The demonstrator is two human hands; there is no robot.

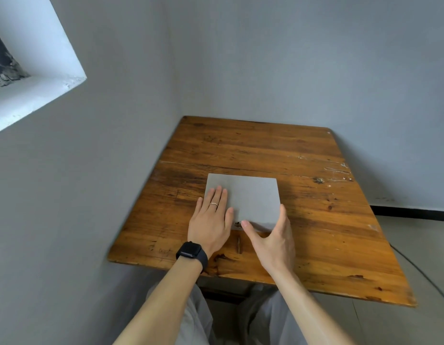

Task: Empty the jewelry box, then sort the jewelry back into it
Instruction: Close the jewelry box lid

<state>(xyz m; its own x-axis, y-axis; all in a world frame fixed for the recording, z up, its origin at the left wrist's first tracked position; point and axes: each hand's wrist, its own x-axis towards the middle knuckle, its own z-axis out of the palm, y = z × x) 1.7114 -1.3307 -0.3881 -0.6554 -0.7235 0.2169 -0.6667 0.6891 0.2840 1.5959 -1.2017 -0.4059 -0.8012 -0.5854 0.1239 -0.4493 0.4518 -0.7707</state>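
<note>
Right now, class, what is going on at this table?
A person sits at a wooden table with a flat grey jewelry box, closed, in front of them. The left hand rests flat on the box's near left part; the right hand is open at its near right corner, thumb beside the zipper pull. No jewelry is out yet.

1. The flat square jewelry box point(250, 195) is a plain, even pale grey, with a dark brassy clasp point(238, 224).
2. The worn wooden table point(241, 145) is orange-brown, streaked with dark grain and stains, with whitish scratches on its right side.
3. The wrist smartwatch point(191, 252) is matte black.
4. The thin finger ring point(214, 204) is pale and metallic.
5. The painted walls point(290, 58) are plain blue-grey.
6. The window recess point(41, 70) is white.
</note>
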